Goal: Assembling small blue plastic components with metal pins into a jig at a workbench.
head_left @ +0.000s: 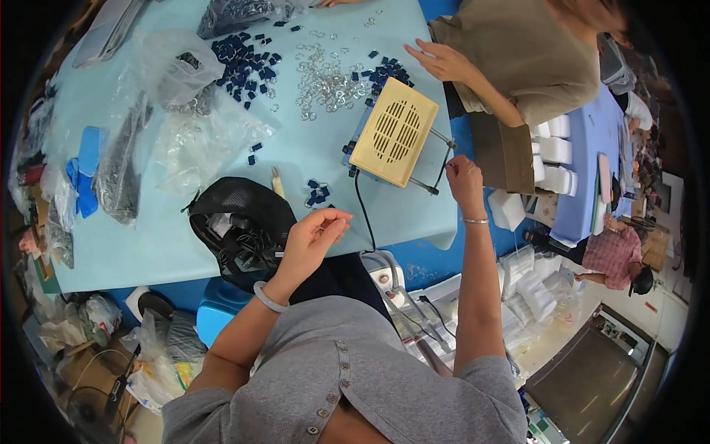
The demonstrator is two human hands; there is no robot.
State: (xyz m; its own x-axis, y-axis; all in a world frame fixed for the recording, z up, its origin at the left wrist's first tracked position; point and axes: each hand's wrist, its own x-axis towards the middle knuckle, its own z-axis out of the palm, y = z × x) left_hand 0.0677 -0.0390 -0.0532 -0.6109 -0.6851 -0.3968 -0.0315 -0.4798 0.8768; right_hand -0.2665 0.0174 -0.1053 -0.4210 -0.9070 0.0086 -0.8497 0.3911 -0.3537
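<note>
Near the frame's centre, the left hand (314, 238) has its fingertips drawn together beside the black mesh bag (240, 198); I cannot tell whether they pinch anything. Right of centre, the right hand (466, 183) curls narrow by the metal rods (443, 137) of the beige vented box (394, 133), its grip unclear. Navy-blue squares (238, 63) lie at upper centre

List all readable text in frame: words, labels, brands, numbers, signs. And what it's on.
None readable.
White tag on black bag: too small to read.
Red patch on far wall: too small and blurred to tell if it's a sign.
Beige device: vent slots on the face, no lettering to make out.
Blue pieces: too small to tell if marked.
</note>
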